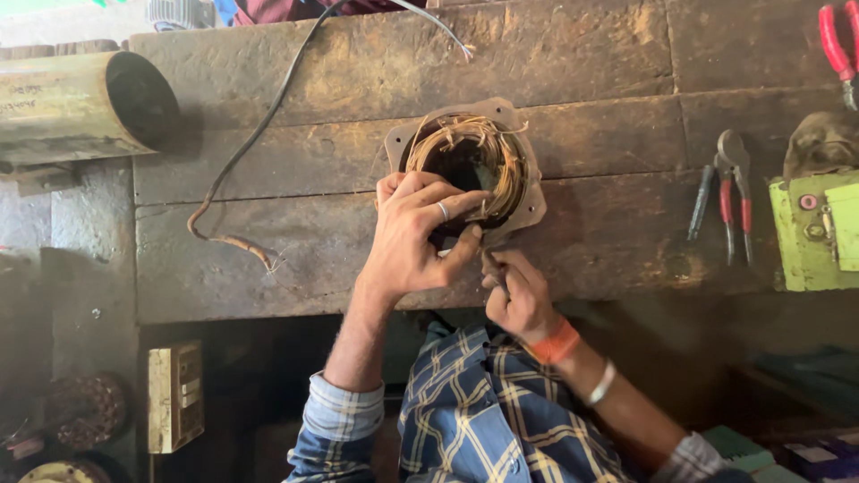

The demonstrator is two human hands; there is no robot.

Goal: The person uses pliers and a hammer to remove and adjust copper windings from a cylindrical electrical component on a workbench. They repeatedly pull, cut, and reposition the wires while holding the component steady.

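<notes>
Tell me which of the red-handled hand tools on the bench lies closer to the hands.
The pliers lying on the wooden bench right of the motor winding; the other red-handled tool sits at the top right corner.

The wire coil (474, 148) at the twelve o'clock side is pale straw-gold copper, set in a dull grey-brown metal housing (528, 192). The wooden surface (358, 116) is dark, stained brown. At three o'clock, the pliers (735, 192) have red handles, beside a lime-green box (819, 237). The shirt (474, 411) is blue plaid with pale yellow lines. The right hand (519, 300) wears an orange wristband (557, 343); the left hand (412, 234) bears a silver ring (443, 211).
</notes>
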